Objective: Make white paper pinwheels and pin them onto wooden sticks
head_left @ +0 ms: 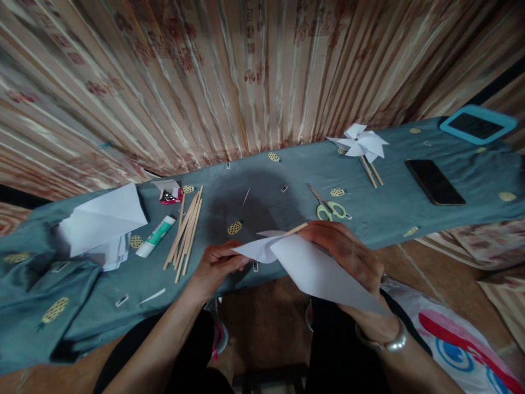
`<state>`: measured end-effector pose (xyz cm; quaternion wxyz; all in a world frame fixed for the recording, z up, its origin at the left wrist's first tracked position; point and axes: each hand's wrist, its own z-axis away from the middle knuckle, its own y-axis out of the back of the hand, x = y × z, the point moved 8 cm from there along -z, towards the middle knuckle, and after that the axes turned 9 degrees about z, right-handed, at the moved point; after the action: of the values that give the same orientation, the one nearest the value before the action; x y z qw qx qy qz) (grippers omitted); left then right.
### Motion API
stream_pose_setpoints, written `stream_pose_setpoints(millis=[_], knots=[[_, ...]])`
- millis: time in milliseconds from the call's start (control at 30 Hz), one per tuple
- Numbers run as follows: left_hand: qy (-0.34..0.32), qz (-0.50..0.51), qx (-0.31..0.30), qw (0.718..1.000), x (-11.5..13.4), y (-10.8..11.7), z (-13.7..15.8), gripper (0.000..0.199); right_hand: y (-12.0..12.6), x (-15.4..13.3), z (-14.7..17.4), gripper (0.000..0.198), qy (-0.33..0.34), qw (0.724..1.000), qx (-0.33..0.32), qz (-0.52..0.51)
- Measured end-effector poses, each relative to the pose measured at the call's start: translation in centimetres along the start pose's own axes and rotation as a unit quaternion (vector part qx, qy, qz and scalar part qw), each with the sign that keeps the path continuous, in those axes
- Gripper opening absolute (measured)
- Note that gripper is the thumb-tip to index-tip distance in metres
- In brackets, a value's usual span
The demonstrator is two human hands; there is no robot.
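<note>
Hands both closed on the white paper sheet (311, 268), lower centre of frame: left hand (215, 265) pinches its left tip, right hand (348, 254) grips the upper edge with a wooden stick (296, 230). I see the sheet's long axis running down-right. Scissors (328, 207) just above; stick bundle (186, 232), glue tube (156, 236) left on the counter (410, 213). Nothing blocks.

Both hands fold white paper at the table's near edge.
Left hand (215, 265) pinches the paper (311, 268); right hand (348, 257) holds it with a wooden stick (296, 230).
</note>
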<state>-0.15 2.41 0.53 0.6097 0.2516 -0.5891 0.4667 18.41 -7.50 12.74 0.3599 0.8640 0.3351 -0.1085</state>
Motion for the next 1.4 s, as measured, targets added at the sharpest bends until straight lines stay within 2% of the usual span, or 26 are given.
stream_pose_setpoints(millis=[300,433,633,833,1067,1267,1400], knots=[[-0.012,-0.013,-0.016,1.000,0.4,-0.3,0.1,0.020,0.1,0.3,0.3,0.037,-0.021,0.999,-0.021,-0.015],[-0.024,-0.030,-0.007,0.999,1.1,-0.3,0.1,0.013,0.0,1.1,0.7,0.037,-0.056,0.998,-0.020,-0.030],[-0.084,-0.127,-0.019,0.988,3.0,0.2,0.7,0.010,-0.1,2.0,1.4,0.029,-0.100,0.992,-0.045,-0.064],[-0.143,-0.200,-0.012,0.969,5.1,0.5,1.9,0.013,0.0,1.9,2.0,0.025,-0.111,0.992,-0.047,-0.043],[-0.160,-0.235,0.003,0.959,5.9,0.7,2.6,0.011,-0.6,2.3,2.6,0.038,-0.151,0.987,-0.050,-0.013],[-0.157,-0.239,0.005,0.958,5.7,1.3,2.9,0.011,-1.9,1.3,2.3,0.042,-0.096,0.986,-0.135,0.003],[-0.146,-0.247,0.005,0.958,5.0,2.0,3.0,0.013,-2.6,1.1,2.3,0.042,-0.074,0.988,-0.139,0.003]])
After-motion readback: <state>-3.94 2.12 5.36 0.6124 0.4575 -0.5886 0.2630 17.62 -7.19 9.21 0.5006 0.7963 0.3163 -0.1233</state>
